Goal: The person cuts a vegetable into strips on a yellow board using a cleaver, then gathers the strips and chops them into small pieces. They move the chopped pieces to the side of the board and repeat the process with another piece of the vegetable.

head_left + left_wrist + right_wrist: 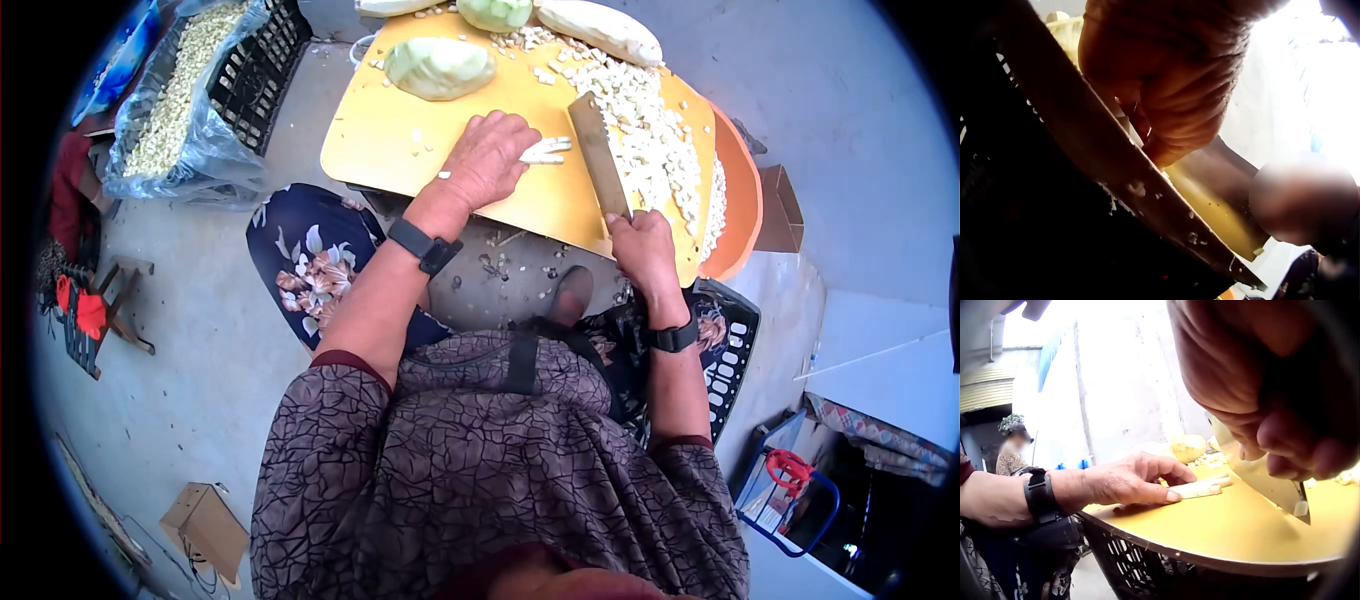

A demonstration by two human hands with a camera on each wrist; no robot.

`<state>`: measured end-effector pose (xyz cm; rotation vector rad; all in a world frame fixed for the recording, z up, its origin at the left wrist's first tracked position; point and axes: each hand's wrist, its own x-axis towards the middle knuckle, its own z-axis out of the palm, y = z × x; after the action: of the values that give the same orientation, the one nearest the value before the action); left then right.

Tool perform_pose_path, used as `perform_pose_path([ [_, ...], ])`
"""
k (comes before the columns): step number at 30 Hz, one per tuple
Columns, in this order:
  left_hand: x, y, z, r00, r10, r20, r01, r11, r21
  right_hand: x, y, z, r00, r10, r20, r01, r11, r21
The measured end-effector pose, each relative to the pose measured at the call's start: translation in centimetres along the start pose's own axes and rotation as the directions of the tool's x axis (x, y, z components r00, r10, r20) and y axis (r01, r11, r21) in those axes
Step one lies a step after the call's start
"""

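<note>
On the yellow cutting board [385, 140], my left hand [487, 160] holds a few pale vegetable strips [547, 146] under bent fingers. Their cut ends stick out to the right, as the right wrist view also shows. My right hand [643, 245] grips a cleaver [598, 150] by its handle; the broad blade stands to the right of the strips, apart from them. Beyond the blade spreads a heap of diced pale vegetable [655, 150]. A peeled, light green vegetable chunk [440, 69] lies behind my left hand. In the left wrist view, that hand's fingertips are mostly hidden behind the board's edge.
An orange basin [742, 215] with diced pieces sits under the board's right side. More peeled vegetables, including a long whitish one [600, 30], lie at the far edge. To the left stands a black crate [258, 75] beside a plastic-lined load of diced pieces [185, 95].
</note>
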<state>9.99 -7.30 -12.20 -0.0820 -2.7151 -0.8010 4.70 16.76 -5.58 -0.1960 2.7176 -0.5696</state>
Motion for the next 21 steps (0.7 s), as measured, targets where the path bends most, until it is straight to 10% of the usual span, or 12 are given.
perform_pose_path([
  [21,-0.2,1.6,0.4,0.996,0.003,-0.085,0.0,0.999,0.036,-0.8,0.6,0.3,1.0,0.024,0.001,-0.024,1.0,0.001],
])
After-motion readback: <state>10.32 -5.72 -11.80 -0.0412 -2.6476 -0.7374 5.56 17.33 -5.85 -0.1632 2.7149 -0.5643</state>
